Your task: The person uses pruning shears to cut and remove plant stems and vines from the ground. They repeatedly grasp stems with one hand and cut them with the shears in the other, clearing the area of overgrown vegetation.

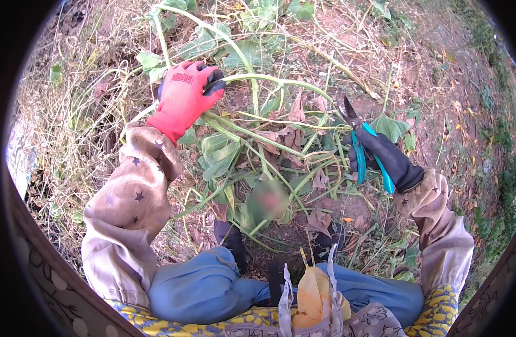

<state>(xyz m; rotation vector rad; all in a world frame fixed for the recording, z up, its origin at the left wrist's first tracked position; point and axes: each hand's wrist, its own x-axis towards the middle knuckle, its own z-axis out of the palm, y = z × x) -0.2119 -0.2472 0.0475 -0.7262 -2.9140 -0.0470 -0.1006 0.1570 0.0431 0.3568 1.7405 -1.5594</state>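
My left hand (185,98), in a red glove with dark fingertips, is closed on a pale green vine stem (280,82). The stem arches from my fingers toward the right, and its far end comes down close to the shears. In my right hand (394,163), gloved in black, is a pair of pruning shears (359,154) with teal handles spread apart. Their dark blades point up and to the left, by the thin stems. A broad green leaf (388,127) hangs just beyond that hand. Between my hands lie tangled vine stems and a drooping leaf (218,156).
Dry straw-like grass (84,106) covers the ground on the left. Bare reddish soil (437,118) with scattered leaves lies to the right. My bent knees in blue trousers (202,286) are close below, beside an orange-yellow object (312,297) at my front. Withered brown leaves (320,222) lie among the stems.
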